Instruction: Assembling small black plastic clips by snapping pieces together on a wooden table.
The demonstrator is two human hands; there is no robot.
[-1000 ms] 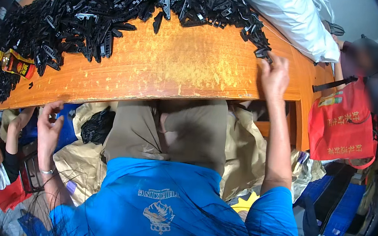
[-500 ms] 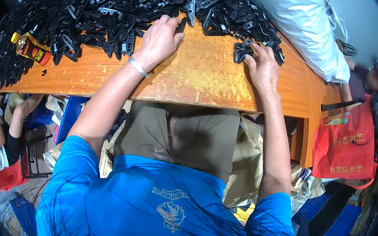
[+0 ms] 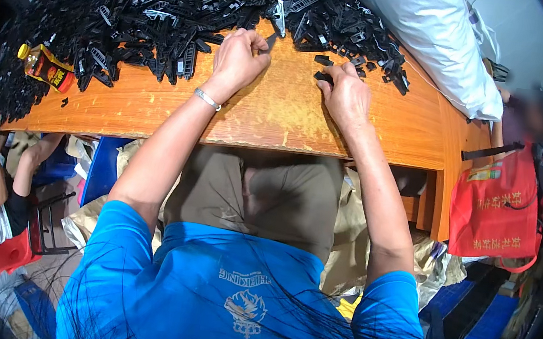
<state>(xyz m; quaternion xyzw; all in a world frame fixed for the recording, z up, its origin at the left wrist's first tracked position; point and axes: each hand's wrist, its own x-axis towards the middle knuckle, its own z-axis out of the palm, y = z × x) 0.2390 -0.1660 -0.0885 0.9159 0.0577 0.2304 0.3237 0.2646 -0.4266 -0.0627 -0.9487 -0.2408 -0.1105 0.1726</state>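
Black plastic parts (image 3: 168, 17), long and slotted, lie in a wide heap over the far side of the wooden table (image 3: 277, 116). My left hand (image 3: 237, 60) is closed at the heap's near edge, with a dark flat part (image 3: 271, 41) pinched between thumb and fingers. To its right, my right hand (image 3: 348, 96) pinches a small black plastic part (image 3: 323, 78) above the wood. Just beyond those fingertips is another black piece (image 3: 324, 60). A greyish part (image 3: 279, 18) points out of the heap between my hands.
A yellow-capped bottle (image 3: 45, 68) lies tilted against the heap at left. A white sack (image 3: 427, 40) rests along the table's right side. From the right edge hangs a red bag (image 3: 499, 202). Other people sit at the far left and far right.
My right hand has moved left from the parts at the right, carrying a small black part. My left hand has shifted slightly right and nearer, its dark part still pinched.
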